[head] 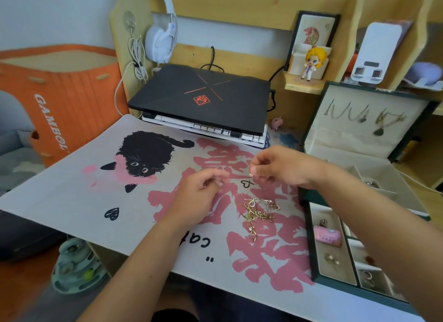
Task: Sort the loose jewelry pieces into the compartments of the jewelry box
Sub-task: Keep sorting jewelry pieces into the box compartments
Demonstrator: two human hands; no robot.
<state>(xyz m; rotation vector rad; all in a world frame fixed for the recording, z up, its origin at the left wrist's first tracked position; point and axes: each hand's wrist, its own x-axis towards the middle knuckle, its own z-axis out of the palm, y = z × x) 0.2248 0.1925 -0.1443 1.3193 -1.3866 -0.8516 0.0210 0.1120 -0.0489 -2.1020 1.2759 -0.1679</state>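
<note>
green jewelry box (pixel 311 257) compartments hold rings (pixel 332 259) and a pink case (pixel 328 236).

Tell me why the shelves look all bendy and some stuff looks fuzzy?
Head view: the wide-angle lens bows the wooden shelves toward the edges; the left hand is smeared by motion blur, and the necklaces in the jewelry box lid look soft; the light is even daylight, with weak shadows and no strong glare on the desk mat.
</note>
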